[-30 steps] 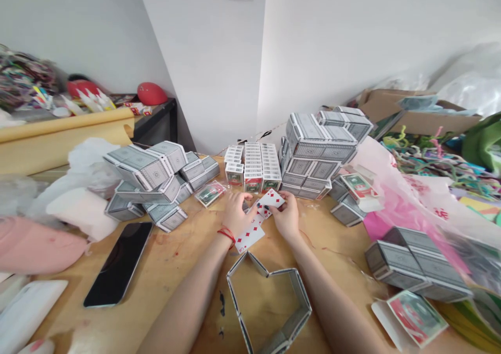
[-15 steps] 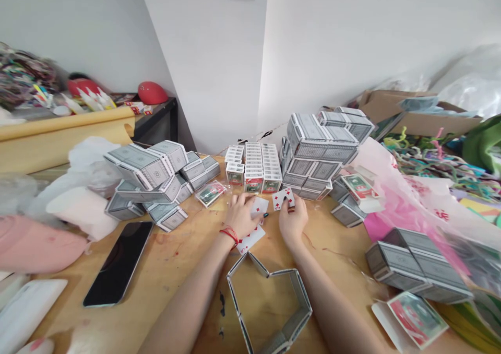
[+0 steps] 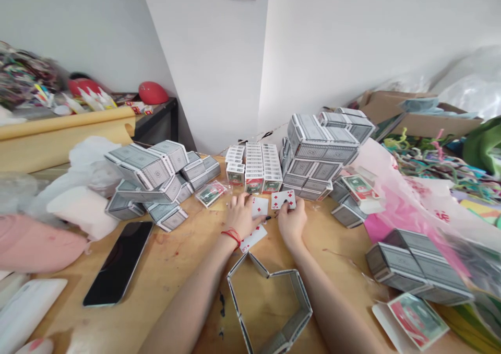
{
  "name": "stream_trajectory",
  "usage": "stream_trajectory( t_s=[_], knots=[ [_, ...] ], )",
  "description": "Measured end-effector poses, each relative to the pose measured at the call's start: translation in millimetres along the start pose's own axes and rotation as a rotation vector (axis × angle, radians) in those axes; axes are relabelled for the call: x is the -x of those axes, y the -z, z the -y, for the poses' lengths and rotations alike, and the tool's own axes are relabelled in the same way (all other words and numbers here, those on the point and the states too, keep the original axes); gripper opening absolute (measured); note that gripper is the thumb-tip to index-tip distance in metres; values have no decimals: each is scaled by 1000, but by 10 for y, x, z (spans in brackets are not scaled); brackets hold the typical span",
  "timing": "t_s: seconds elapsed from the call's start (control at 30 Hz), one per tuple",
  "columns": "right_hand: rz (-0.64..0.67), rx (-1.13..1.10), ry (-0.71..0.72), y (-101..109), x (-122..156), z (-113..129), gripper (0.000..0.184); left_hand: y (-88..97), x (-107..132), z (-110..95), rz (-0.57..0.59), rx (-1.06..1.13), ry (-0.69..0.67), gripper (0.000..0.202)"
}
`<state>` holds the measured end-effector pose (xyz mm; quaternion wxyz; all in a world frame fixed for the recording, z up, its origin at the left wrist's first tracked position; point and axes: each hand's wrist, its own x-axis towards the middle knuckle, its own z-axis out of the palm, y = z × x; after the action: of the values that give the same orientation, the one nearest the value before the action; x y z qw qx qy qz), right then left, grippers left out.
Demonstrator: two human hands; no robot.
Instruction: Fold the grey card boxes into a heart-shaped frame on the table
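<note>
My right hand [image 3: 293,223] pinches a diamond playing card [image 3: 277,200] between thumb and fingers, its face up. My left hand [image 3: 239,218] rests on the table with fingers apart, its thumb across the lower edge of a face-up diamond card [image 3: 260,206]. Another diamond card [image 3: 255,237] lies partly hidden below that thumb and wrist. Nearer to me, between my forearms, stands a heart-shaped frame of joined folded cards [image 3: 302,294], hollow in the middle.
Stacked card-covered blocks stand left [image 3: 141,166] and right [image 3: 313,150], with rows of boxed card decks [image 3: 254,171] between them. A phone [image 3: 119,265] lies at left. An open card box [image 3: 417,317] and more blocks [image 3: 418,265] are at right, beside pink plastic bags [image 3: 415,187].
The card in my right hand has turned slightly and lies more level. My left hand has shifted barely to the right over its card.
</note>
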<state>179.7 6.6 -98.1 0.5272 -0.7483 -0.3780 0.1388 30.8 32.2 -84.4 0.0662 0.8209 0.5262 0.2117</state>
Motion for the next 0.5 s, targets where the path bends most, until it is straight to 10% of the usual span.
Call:
stream_trajectory(
  t_s=[0.5],
  knots=[
    [270,-309,-143,-31,-29,-15,23,12,-4,39,10,109,-43,51]
  ],
)
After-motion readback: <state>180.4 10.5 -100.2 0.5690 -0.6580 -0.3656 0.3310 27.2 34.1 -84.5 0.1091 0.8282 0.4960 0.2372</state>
